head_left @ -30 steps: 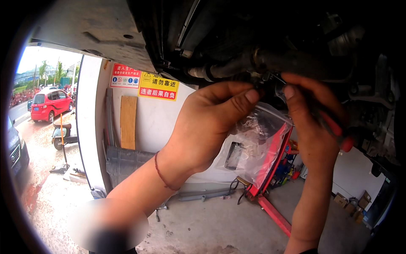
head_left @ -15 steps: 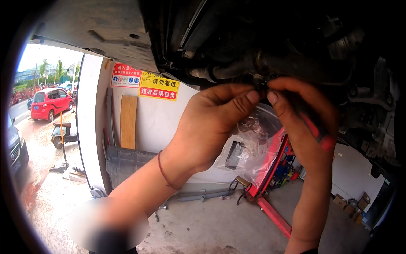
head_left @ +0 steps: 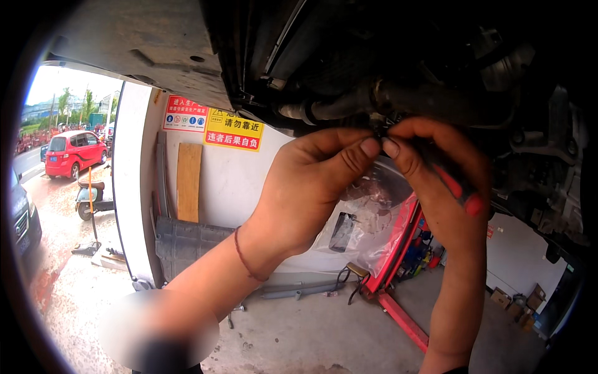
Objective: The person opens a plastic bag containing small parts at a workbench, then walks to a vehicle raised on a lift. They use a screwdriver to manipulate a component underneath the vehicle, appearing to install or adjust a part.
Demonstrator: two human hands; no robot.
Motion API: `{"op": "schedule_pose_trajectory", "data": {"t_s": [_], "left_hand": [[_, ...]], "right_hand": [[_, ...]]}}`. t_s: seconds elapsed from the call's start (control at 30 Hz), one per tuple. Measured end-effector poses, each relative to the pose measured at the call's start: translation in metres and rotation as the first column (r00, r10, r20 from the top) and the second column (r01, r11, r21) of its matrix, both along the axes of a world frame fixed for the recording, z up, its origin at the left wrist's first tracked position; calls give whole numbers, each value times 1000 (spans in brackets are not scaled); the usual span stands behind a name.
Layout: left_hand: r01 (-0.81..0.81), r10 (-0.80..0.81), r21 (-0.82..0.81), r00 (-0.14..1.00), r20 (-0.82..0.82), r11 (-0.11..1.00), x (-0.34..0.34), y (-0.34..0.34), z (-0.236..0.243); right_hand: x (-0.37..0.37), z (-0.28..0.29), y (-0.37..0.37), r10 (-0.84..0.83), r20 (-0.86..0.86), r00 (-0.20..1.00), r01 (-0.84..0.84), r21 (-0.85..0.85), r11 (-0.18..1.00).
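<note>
Beneath a raised car's underbody, my left hand is closed, its thumb and forefinger pinching a small dark piece too small and shadowed to name. The thumb and forefinger of my right hand close on the same spot from the other side, nearly touching the left thumb. Tucked against the right palm is a tool with a red and black handle; its working end is hidden. Just above the fingertips runs a dark hose or pipe with a joint.
Overhead is the car's underside panel. Behind my hands are clear plastic sheeting and a red lift arm low over the floor. A wooden board leans on the white wall. Outside at left stand a red car and a scooter.
Both hands have shifted slightly left, and the right thumb is closer to the left thumb. The pinching grips and the tool in the right palm stay as they were.
</note>
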State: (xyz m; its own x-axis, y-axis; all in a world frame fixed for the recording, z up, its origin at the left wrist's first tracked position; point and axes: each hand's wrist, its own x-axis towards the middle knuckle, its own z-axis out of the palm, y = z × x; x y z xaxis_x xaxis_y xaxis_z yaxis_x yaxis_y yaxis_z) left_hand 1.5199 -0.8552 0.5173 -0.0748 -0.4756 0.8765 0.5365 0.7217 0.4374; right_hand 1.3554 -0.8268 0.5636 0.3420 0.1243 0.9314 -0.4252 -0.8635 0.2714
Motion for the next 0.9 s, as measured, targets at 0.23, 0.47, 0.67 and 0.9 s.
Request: {"op": "schedule_pose_trajectory", "data": {"t_s": [0.23, 0.47, 0.67, 0.9], "left_hand": [[32, -32, 21, 999, 17, 999, 2, 0, -1], [131, -132, 26, 991, 20, 991, 3, -1, 0], [120, -118, 66, 992, -35, 991, 5, 5, 2], [145, -144, 95, 989, -25, 985, 2, 6, 1]], "right_hand": [[0, -1, 1, -11, -12, 1000, 12, 73, 997], [0, -2, 8, -36, 36, 999, 33, 94, 995], [-35, -22, 8, 231, 198, 953, -220, -73, 973], [-64, -63, 5, 477, 338, 812, -439, -185, 879]]}}
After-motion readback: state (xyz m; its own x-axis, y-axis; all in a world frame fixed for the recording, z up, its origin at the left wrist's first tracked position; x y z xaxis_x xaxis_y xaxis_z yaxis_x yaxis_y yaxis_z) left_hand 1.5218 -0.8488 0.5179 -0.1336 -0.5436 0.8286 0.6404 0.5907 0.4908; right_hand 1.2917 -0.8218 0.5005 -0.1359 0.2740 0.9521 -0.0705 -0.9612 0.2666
